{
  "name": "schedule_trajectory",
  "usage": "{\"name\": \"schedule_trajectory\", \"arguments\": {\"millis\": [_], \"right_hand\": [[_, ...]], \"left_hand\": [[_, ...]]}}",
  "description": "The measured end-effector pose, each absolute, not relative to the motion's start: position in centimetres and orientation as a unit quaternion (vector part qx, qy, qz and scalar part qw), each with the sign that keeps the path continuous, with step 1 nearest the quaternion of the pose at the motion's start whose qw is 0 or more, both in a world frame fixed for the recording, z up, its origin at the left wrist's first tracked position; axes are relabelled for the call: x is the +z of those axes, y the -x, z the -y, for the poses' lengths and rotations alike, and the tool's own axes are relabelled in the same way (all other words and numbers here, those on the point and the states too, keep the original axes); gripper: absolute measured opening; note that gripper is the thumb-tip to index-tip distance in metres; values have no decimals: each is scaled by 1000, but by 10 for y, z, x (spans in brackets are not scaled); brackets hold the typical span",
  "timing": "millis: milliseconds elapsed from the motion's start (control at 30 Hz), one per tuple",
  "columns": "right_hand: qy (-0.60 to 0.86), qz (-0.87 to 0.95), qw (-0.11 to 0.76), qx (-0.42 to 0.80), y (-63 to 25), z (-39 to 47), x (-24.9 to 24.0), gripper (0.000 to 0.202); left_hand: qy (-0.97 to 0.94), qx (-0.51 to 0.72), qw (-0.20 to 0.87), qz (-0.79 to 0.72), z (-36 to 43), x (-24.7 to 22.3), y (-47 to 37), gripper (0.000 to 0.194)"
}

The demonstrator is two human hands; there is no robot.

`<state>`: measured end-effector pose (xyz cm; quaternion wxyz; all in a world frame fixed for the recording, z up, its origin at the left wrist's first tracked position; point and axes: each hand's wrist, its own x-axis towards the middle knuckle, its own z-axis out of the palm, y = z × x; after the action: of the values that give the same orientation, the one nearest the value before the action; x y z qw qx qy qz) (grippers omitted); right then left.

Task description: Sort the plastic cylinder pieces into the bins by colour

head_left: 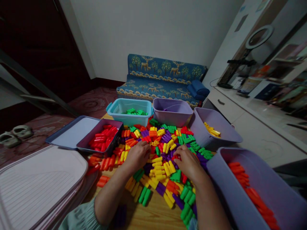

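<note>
Many bullet-shaped plastic pieces in red, orange, yellow, green and purple lie heaped together, with a group of yellow pieces [158,169] between my hands. My left hand [139,156] is at the left of the heap, fingers curled down and pressed together; what they hold, if anything, is hidden. Over the right side, my right hand [189,161] has thumb and fingers closed around a small red plastic piece [177,157]. Purple pieces [167,156] lie just left of its fingertips. A green pair [145,195] rests nearer me.
Around the heap on the wooden table [141,217] stand a blue bin [129,120] with green pieces, a purple bin [171,117], a bin with yellow pieces [203,127], a bin with orange-red pieces [223,179], and an open case [82,145] with red pieces. Pale lids [40,179] lie left.
</note>
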<state>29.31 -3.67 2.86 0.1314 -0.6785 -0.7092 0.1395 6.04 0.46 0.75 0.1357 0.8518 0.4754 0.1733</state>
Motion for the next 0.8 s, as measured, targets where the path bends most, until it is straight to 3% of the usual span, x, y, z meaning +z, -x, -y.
{"name": "schedule_trajectory", "arguments": {"millis": [200, 367, 600, 700, 800], "right_hand": [[693, 665, 238, 144, -283, 34, 35, 16], [621, 590, 402, 324, -270, 28, 24, 17], [569, 512, 491, 417, -257, 27, 20, 26], [546, 489, 510, 450, -255, 29, 26, 29], [514, 480, 515, 490, -252, 31, 31, 31]], "left_hand": [[-855, 167, 133, -472, -4, 6, -59, 30], [-860, 152, 138, -467, -4, 10, -59, 27], [-832, 205, 183, -482, -4, 12, -59, 18], [-780, 309, 233, -493, -8, 9, -59, 24], [-662, 418, 390, -484, -10, 8, -62, 29]]}}
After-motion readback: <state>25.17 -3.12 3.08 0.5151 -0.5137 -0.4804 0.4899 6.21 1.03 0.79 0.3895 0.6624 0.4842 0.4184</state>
